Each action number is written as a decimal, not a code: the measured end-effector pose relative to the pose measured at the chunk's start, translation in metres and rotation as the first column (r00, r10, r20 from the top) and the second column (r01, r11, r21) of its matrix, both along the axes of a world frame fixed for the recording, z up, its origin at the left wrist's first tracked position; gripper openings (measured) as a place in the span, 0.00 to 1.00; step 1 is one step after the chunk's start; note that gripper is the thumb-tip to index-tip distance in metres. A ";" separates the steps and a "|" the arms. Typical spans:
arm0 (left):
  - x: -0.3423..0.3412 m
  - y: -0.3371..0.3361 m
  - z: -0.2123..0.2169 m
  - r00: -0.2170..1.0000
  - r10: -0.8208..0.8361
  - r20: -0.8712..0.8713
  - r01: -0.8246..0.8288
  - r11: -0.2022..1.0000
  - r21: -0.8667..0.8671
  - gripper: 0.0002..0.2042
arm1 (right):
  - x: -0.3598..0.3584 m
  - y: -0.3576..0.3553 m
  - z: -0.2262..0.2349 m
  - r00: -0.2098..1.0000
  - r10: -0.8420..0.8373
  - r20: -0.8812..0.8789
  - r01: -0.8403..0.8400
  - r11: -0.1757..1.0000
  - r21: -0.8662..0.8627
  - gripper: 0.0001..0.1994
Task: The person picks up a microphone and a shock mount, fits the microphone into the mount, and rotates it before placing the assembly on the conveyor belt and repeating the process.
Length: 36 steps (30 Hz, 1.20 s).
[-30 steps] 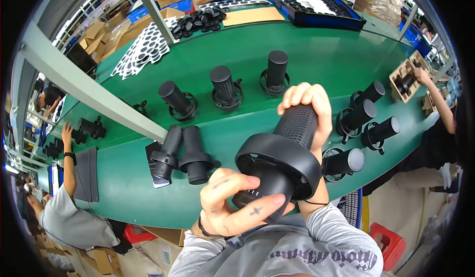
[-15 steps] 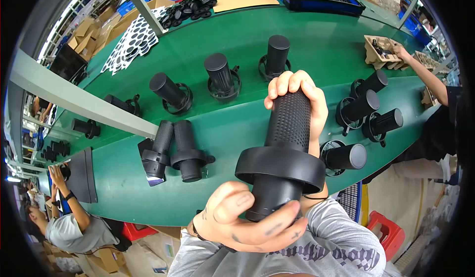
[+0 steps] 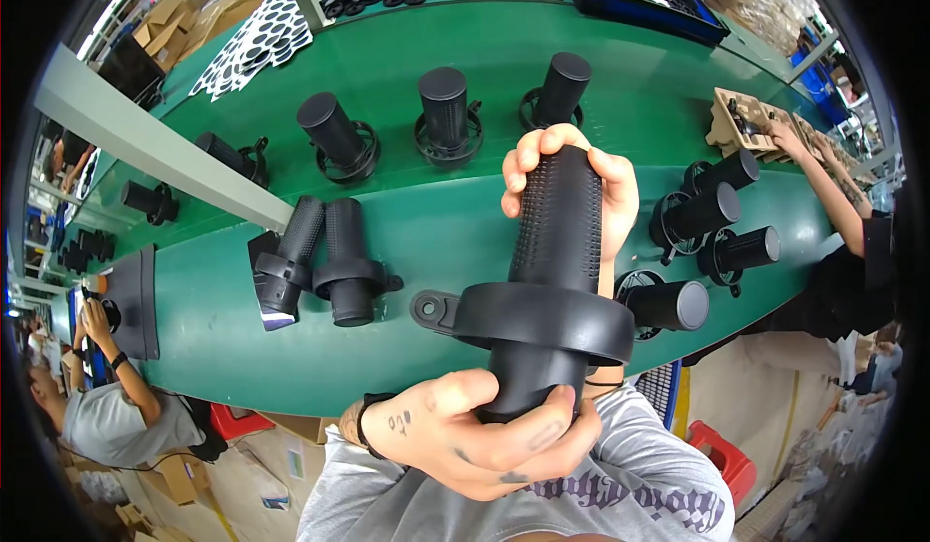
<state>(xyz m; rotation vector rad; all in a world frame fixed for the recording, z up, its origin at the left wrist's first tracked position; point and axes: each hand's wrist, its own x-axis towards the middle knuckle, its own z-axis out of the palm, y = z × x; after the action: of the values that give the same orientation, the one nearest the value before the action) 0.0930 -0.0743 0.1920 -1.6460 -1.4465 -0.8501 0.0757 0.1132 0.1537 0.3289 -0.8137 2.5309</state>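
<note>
The work room (image 3: 746,397) looks big and busy. The long green tabletop (image 3: 213,329) seems smooth and hard, so things could slide on it. A grey post (image 3: 174,140) slants across the left side, and a red stool (image 3: 722,460) stands close by. More tubes (image 3: 678,307) with rings sit on the right.

A black tube (image 3: 581,261) is held up near the tabletop's close edge. It looks stiff and maybe a bit heavy, so two hands seem best. The right hand (image 3: 618,193) wraps around its bumpy top (image 3: 557,203), which should not slip much. The left hand (image 3: 475,431) grips the smooth bottom (image 3: 538,368), which may be more slippery. Both ends look like good places to hold. The wide ring (image 3: 542,321) around it might wiggle. The little tab (image 3: 433,309) sticking out could bump or snap.
</note>
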 end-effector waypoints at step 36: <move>-0.009 0.025 0.033 0.492 -0.813 -0.312 0.870 0.465 0.163 0.08 | 0.028 -0.043 0.018 0.914 0.072 -0.399 -0.335 0.687 -0.645 0.15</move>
<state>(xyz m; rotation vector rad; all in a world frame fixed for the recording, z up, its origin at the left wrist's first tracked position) 0.0838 -0.0494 0.2254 -2.1191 -0.2001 -1.3142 0.1041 0.0700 0.1714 0.5982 0.3793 2.6462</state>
